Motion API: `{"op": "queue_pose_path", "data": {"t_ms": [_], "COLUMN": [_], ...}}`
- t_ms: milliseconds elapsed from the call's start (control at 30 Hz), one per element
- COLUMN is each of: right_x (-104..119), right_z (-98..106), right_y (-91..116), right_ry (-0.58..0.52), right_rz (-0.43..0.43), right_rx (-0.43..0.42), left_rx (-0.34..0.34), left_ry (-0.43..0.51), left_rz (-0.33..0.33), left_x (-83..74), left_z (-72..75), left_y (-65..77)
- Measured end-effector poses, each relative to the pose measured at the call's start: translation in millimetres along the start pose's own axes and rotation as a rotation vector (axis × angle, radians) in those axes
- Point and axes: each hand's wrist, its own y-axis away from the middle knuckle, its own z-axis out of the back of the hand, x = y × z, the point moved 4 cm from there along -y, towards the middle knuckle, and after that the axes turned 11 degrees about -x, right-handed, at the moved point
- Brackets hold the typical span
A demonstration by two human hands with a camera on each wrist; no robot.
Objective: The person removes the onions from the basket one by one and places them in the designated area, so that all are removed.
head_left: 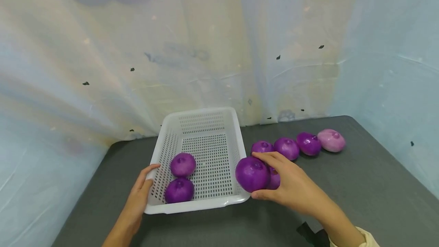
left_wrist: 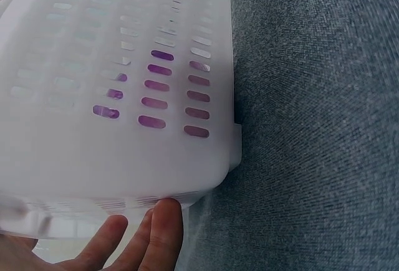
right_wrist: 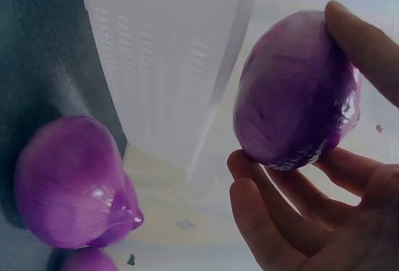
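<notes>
A white perforated plastic basket (head_left: 219,202) stands on the table, with one purple onion (head_left: 183,164) and another onion (head_left: 179,190) along its left side. My left hand (head_left: 135,195) grips the basket's left rim; in the left wrist view its fingers (left_wrist: 165,237) curl at the basket's edge. Between thumb and fingers, my right hand (head_left: 291,182) holds a shiny purple onion (head_left: 253,174) at the basket's front right corner. The right wrist view shows that held onion (right_wrist: 293,90) raised beside the basket's outer wall (right_wrist: 156,65). Another onion (head_left: 274,178) is partly hidden behind this hand.
Right of the basket, several more onions lie in a row, from a purple onion (head_left: 262,146) to a paler pink one (head_left: 331,140). The dark grey table (head_left: 370,186) backs onto a patterned curtain (head_left: 212,48). A black object (head_left: 313,234) is by the right forearm.
</notes>
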Motion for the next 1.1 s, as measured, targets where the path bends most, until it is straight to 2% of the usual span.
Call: {"op": "queue_pose_path", "data": {"t_ms": [267, 600, 867, 1100], "right_x": [-5, -10, -12, -13], "right_z": [-4, -5, -7, -12], "right_y": [7, 3, 2, -1], "right_ry": [-0.030, -0.009, -0.049, -0.072], "right_rz": [-0.049, -0.002, -0.004, 0.046], "right_rx": [-0.018, -0.038, -0.028, -0.047], "left_rx": [0.003, 0.003, -0.008, -0.017], "left_ry": [-0.008, -0.003, 0.023, 0.025], "left_rz": [0.010, 0.008, 0.009, 0.010], "left_x": [1.7, 1.0, -0.2, 0.2], "left_z": [0.9, 0.1, -2.7, -1.7], "left_y": [0.8, -0.1, -0.1, 0.4]}}
